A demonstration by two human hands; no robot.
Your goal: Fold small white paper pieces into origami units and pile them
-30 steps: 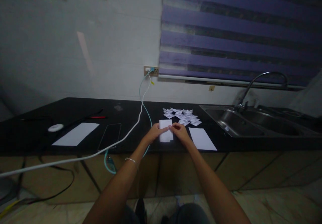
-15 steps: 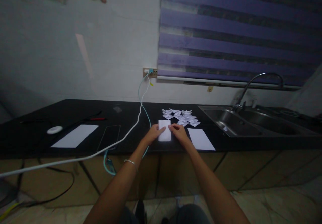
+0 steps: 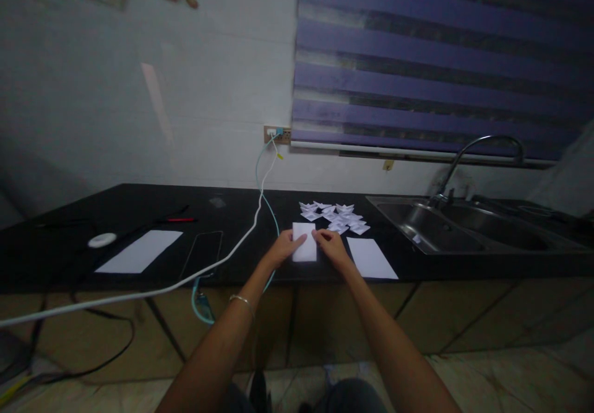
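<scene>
Black countertop (image 3: 60,258) under a white wall, purple blind top right. Far left: small white round disc (image 3: 102,239), red pen (image 3: 180,220), white sheet (image 3: 139,251), dark phone (image 3: 203,252), white cable (image 3: 241,233) running up to the wall socket (image 3: 277,134). Centre: left hand (image 3: 281,249) and right hand (image 3: 330,244) both pressing flat on a folded white paper (image 3: 305,243) lying near the counter's front edge, fingers pinched on its top edge. Behind it, a pile of small folded paper pieces (image 3: 335,216). Just right: another blank sheet (image 3: 371,258), then steel sink (image 3: 436,230) with faucet (image 3: 477,153).
</scene>
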